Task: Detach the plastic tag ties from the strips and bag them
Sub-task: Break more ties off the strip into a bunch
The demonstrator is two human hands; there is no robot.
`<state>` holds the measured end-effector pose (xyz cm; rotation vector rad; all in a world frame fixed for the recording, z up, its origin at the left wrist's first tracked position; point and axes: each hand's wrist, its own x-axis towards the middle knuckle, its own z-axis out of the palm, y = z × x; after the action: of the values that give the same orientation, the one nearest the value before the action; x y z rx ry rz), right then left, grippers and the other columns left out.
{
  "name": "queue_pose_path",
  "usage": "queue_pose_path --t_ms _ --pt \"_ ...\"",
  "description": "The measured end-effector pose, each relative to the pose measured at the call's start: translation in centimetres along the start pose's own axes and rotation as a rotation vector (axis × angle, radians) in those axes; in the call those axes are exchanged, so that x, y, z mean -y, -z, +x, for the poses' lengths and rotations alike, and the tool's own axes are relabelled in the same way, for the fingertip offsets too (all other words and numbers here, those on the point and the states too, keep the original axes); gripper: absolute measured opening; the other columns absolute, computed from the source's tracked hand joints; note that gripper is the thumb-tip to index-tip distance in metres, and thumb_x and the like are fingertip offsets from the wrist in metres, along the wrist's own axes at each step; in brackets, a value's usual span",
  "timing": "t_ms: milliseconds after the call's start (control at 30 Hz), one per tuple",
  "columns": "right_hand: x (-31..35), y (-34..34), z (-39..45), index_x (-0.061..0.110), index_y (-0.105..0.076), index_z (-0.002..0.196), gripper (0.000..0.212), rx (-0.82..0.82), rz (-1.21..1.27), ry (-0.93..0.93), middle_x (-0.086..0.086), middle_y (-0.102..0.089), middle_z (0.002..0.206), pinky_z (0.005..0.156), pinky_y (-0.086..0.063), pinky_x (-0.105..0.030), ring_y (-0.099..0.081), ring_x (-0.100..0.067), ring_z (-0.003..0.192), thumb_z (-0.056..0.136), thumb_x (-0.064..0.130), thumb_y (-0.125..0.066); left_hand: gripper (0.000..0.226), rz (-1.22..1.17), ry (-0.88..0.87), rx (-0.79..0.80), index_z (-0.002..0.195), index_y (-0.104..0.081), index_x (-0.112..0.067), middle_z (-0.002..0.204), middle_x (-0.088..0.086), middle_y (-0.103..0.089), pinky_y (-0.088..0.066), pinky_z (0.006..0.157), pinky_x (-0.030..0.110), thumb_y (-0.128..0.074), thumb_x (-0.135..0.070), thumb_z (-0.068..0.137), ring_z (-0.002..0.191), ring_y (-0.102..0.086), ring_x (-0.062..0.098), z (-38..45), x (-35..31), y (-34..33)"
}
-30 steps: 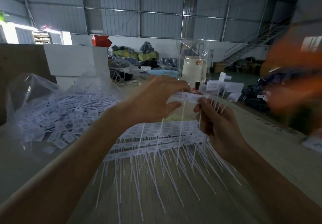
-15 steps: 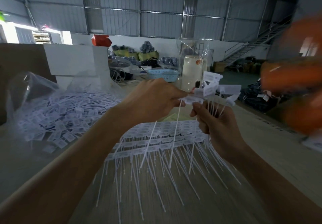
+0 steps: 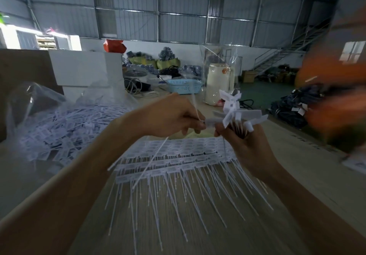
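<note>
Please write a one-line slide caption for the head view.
Left hand and right hand pull tag ties apart above strips.

I see a pale wood-grain desk (image 3: 198, 225) filling the lower view. Right in the middle lie strips of white tag ties (image 3: 174, 161), approx. three overlapping rows, tags at the far side, thin tails fanned toward me. At left, a clear plastic bag (image 3: 39, 104) rests on the desk w/ a heap of loose tag ties (image 3: 65, 127) in it. Farther back on the desk: white box (image 3: 87, 70), blue basket (image 3: 184, 86), cream jug (image 3: 217, 84) w/ clear wrap, some cables (image 3: 138, 92).
</note>
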<state>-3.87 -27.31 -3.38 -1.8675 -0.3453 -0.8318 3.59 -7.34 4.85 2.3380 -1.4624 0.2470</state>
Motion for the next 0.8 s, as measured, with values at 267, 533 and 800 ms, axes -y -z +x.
queue_pose_path --t_ms 267,533,800 --pt "-0.1 -0.4 -0.1 0.019 -0.071 0.072 0.026 0.004 0.123 -0.018 -0.001 -0.04 0.047 0.045 -0.026 -0.027 -0.034 -0.014 0.043 0.09 0.035 -0.063 0.017 0.002 -0.023 -0.125 0.113 -0.062 -0.032 0.079 -0.015 -0.073 -0.059 0.074 0.039 -0.063 -0.031 0.096 0.067 -0.067 0.001 -0.2 -0.7 -0.6" --pt "0.3 -0.6 0.0 -0.01 -0.05 0.073 0.054 0.102 0.169 -0.106 -0.002 -0.029 0.053 0.048 -0.023 -0.029 -0.024 -0.016 0.047 0.083 0.04 -0.064 0.009 -0.017 -0.064 -0.188 0.104 -0.065 -0.022 0.072 -0.015 -0.071 -0.059 0.068 0.032 -0.064 -0.026 0.096 0.056 -0.067 0.002 -0.3 -1.6 0.0" --pt "0.2 -1.5 0.0 -0.012 -0.043 0.073 0.056 0.149 0.112 -0.102 0.004 -0.031 0.052 0.045 -0.024 -0.016 -0.027 -0.004 0.043 0.095 0.039 -0.039 0.009 -0.003 -0.024 -0.139 0.104 -0.065 -0.029 0.074 -0.015 -0.071 -0.059 0.064 0.038 -0.06 -0.027 0.098 0.058 -0.066 0.003 -0.2 -1.8 -0.4"
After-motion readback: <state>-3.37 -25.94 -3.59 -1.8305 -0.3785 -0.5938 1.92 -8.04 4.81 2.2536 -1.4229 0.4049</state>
